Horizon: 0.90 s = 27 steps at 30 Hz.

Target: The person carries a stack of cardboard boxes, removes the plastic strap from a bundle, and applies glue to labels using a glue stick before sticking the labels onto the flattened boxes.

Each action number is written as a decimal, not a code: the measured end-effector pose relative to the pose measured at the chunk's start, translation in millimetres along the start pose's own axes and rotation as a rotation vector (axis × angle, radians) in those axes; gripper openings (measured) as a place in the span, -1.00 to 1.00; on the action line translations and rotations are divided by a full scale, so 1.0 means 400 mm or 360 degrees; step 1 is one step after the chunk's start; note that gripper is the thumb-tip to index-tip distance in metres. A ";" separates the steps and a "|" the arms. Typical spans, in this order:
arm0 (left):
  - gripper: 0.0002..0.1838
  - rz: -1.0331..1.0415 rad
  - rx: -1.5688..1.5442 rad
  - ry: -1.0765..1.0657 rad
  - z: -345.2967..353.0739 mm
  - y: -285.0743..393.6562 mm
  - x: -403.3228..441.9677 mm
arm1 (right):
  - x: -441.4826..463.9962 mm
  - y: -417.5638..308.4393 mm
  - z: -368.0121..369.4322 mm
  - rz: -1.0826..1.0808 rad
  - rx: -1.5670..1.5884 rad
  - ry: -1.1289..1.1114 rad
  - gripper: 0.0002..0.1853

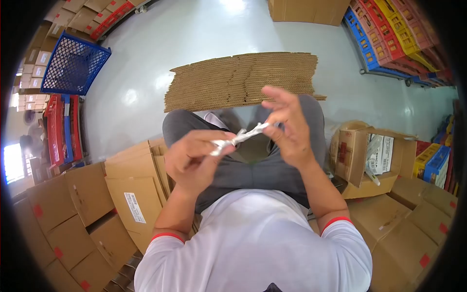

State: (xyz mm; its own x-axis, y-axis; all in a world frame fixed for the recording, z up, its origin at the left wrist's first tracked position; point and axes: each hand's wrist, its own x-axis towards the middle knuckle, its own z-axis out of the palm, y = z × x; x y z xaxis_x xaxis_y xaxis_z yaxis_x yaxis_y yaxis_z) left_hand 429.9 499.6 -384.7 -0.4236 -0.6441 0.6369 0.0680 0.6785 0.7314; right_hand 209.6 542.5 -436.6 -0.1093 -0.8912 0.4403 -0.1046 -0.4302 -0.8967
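Note:
A thin white strip [250,133], crumpled and twisted, stretches between my two hands above my lap; its exact kind is unclear. My left hand [189,158] pinches the strip's left part with closed fingers. At the other end, my right hand [290,131] grips it between thumb and index finger, while the other fingers stick out away from it. Beyond my knees, a row of flattened cardboard [243,78] stands packed edge-up on the floor.
Cardboard boxes flank me, with a labelled carton [138,204] at left and an open box [355,155] holding papers and plastic at right. Stacked coloured crates [384,34] stand back right. A blue crate [75,63] and red crates [63,129] are at left.

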 end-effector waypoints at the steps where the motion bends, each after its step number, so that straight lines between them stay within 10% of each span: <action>1: -0.67 -0.0281 -0.0295 0.0273 0.003 0.009 0.005 | -0.005 0.001 0.009 0.0001 0.0010 -0.0014 -0.89; 8: -0.85 -0.0889 -0.0493 0.0419 -0.023 -0.019 0.015 | -0.001 -0.016 -0.005 -0.0441 -0.0524 -0.0109 -0.84; 14: -0.78 -0.1216 -0.0106 -0.0354 0.009 -0.044 -0.023 | 0.055 -0.027 -0.060 -0.0710 -0.0932 0.0072 -0.76; 20: -0.82 -0.1449 -0.1152 0.0015 0.017 -0.055 -0.020 | 0.002 0.068 0.007 -0.0796 -0.1134 -0.0044 -0.83; 27: -0.75 -0.0643 0.0412 -0.0339 0.058 -0.081 -0.050 | -0.036 0.043 0.037 -0.0693 -0.1144 -0.0269 -0.83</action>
State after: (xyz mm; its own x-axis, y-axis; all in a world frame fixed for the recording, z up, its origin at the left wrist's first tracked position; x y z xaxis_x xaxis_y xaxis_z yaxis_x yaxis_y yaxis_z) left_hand 415.3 498.7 -426.7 -0.5460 -0.8047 0.2331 -0.3529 0.4733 0.8071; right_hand 224.2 545.8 -459.0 0.2287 -0.7018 0.6747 -0.7106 -0.5941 -0.3771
